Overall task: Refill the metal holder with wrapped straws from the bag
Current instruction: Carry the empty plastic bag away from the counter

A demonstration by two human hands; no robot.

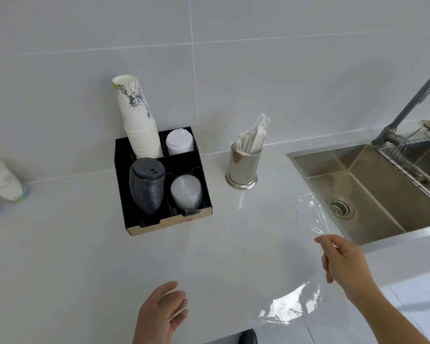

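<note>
Right hand (pixel 343 261) fingers pinch 1 clear bag (pixel 310 219); left hand (pixel 159 314) relaxed, 1 metal holder (pixel 242 167) of straws

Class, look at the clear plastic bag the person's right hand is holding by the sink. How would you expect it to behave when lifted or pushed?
The clear plastic bag looks thin and crinkled, so probably floppy, sagging from wherever the right hand pinches it. It appears empty, so likely very light and easily shifted. Its glossy sheen suggests it may slip between fingers.

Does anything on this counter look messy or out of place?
Mostly tidy. Oddities: a clear plastic bag draped over the sink's edge, pinched by the right hand; one wrapped straw poking above the rest in the metal holder; the paper cup stack leaning.
</note>
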